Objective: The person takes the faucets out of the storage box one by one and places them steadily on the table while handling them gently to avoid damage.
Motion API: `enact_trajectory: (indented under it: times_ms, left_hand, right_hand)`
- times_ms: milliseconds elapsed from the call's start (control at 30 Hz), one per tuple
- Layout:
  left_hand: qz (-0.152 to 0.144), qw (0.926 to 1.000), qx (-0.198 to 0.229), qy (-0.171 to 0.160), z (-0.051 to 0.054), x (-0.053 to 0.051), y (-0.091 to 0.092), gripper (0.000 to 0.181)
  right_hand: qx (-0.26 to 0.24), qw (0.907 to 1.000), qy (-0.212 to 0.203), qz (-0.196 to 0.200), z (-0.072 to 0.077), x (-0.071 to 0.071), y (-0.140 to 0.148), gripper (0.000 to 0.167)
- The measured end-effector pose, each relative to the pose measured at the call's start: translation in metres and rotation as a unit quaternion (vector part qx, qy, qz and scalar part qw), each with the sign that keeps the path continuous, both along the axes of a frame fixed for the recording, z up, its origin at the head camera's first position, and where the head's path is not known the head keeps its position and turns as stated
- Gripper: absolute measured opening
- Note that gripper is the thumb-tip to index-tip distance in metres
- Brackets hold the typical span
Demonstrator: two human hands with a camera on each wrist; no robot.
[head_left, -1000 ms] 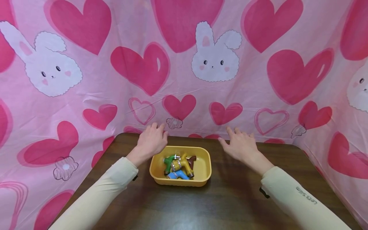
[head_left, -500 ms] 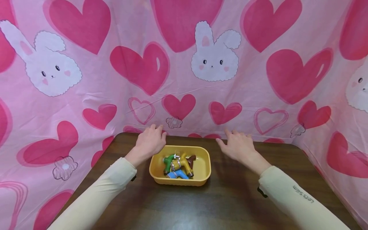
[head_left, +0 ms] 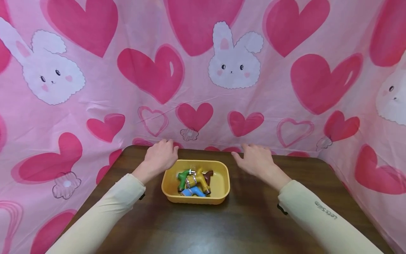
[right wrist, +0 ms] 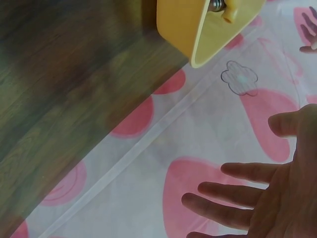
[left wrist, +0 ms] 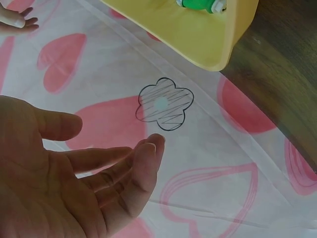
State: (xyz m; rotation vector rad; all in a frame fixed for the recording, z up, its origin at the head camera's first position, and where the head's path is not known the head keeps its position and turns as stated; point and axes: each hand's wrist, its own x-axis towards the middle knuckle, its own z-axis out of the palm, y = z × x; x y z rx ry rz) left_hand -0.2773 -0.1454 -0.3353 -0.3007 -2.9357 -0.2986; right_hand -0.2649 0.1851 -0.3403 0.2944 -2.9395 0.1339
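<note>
A yellow plastic tub (head_left: 219, 200) stands on the table. Inside lie small branched, pipe-like pieces with metal-coloured ends: a green one (head_left: 182, 180), a yellow one (head_left: 201, 179), a blue one (head_left: 194, 191) and a brown one (head_left: 208, 174) partly behind the yellow. My left hand (head_left: 157, 157) hovers by the tub's far left corner, holding nothing. In the left wrist view its fingers are loosely bent with the thumb apart. My right hand (head_left: 256, 161) is raised beyond the tub's right side, also holding nothing. Its fingers look spread and nearly straight in the right wrist view.
The dark wooden table (head_left: 203, 229) has rounded far corners. A pink curtain (head_left: 269, 98) printed with hearts and rabbits hangs behind it and along both sides.
Both hands have drifted slightly left in the head view, the right a little more. The whole scene has shifted slightly left too. The pieces stay in the tub.
</note>
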Motion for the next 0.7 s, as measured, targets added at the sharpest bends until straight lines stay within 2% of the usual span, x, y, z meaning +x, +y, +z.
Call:
enact_trajectory:
  times_ms: [367, 700]
  left_hand:
    - [0.002, 1.0, -0.004, -0.004, -0.003, -0.002, -0.002, 0.045]
    - [0.009, 0.9999, -0.005, -0.014, -0.001, -0.001, -0.003, 0.04]
  right_hand:
    - [0.003, 1.0, 0.001, 0.005, -0.001, -0.001, -0.007, 0.059]
    - [0.0, 0.9999, -0.001, 0.013, -0.001, -0.002, -0.013, 0.055]
